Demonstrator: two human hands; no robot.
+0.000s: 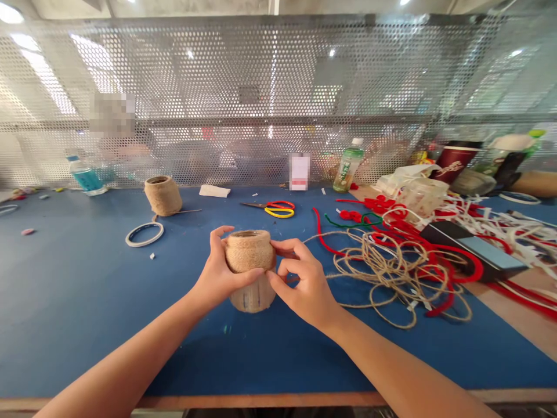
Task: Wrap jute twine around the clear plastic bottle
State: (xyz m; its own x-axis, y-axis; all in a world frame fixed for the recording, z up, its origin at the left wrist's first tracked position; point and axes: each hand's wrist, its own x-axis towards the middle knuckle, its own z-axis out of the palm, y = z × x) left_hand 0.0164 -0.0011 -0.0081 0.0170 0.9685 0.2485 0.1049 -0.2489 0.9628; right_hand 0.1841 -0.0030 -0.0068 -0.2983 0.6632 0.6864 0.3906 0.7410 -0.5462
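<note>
My left hand [220, 270] grips a translucent container [249, 251] from the left side. Jute twine is wound tightly around its upper half, while its lower part [253, 296] stays bare and shows faint blue marks. My right hand [302, 284] presses its fingertips against the wound twine on the right. A pile of loose jute twine [398, 278] lies just right of that hand, tangled with red pipe cleaners [452, 270]. A thin strand seems to run from the pile toward the container, but its end is hidden by my fingers.
A second twine-wrapped container [163, 196] lies tilted on the blue mat [96, 290], beside a white tape ring [144, 234]. Scissors with red and yellow handles [279, 209] lie ahead. Bottles, a dark red cup, and white paper strips stand beyond; a person sits behind a perforated metal screen [270, 75].
</note>
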